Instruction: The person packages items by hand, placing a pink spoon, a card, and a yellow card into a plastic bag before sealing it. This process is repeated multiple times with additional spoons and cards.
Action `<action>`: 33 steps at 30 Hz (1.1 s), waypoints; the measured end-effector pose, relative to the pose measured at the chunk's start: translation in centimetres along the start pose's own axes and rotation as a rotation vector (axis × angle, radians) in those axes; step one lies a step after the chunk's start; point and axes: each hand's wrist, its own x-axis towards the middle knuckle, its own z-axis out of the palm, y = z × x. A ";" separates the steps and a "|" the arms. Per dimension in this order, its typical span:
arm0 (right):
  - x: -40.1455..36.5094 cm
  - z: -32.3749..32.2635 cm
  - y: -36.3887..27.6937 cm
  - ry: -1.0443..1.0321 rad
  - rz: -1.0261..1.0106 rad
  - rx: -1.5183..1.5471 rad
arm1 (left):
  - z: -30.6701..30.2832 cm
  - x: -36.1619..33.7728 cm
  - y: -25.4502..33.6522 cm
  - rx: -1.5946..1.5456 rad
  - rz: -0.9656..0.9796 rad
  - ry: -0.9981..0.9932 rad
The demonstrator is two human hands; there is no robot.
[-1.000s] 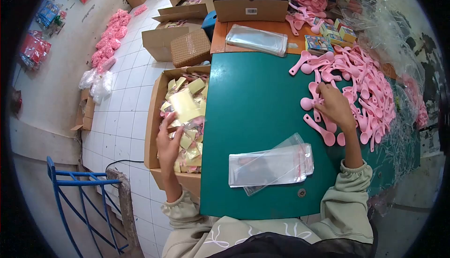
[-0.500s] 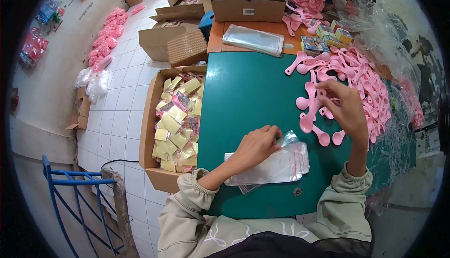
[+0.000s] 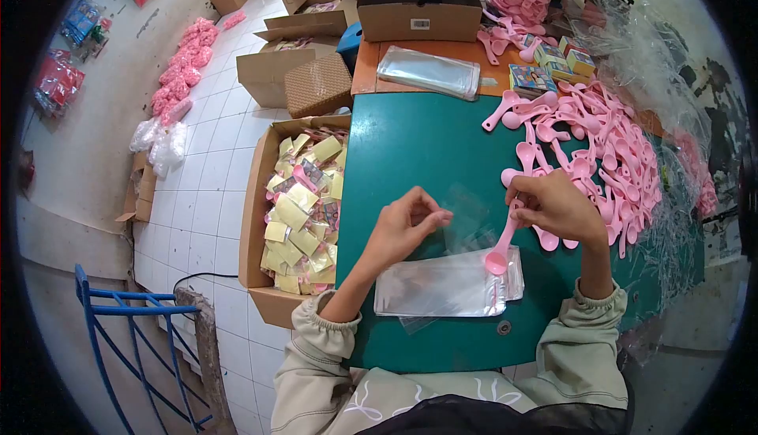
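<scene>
Between the thumb and fingers of my right hand [image 3: 559, 208] is the handle of a pink spoon [image 3: 497, 260], its bowl hanging down over the right end of a stack of clear plastic bags [image 3: 434, 289]. My left hand [image 3: 404, 228] is pinched closed at the edge of a single clear bag [image 3: 467, 218], which is faint and blurred against the green table. That bag is raised above the stack, left of the spoon. A large heap of pink spoons [image 3: 624, 151] lies just beyond my right hand.
Left of the green table [image 3: 410, 151], a cardboard box [image 3: 254, 238] holds many packed sachets. More clear bags [image 3: 430, 70] lie on the orange surface at the back, near small printed boxes [image 3: 580, 62]. Crumpled plastic film [image 3: 671, 230] hangs along the right side.
My right hand has brought a spoon from the heap down toward the bags. My left hand has moved up and left off the stack, with one bag lifted.
</scene>
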 end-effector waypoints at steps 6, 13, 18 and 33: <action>0.4 -0.9 -0.4 0.516 0.077 0.185 | -0.5 -0.2 1.2 -0.317 -0.126 -0.046; 1.6 1.0 -0.2 0.592 -0.122 0.482 | -0.6 -0.3 1.2 -0.300 -0.119 -0.041; 2.1 1.6 -0.5 0.827 -0.213 0.372 | -0.6 -0.3 1.5 -0.264 -0.084 -0.089; 2.2 3.6 -1.6 0.543 -0.165 0.446 | 0.3 -0.2 1.3 -0.231 0.035 -0.020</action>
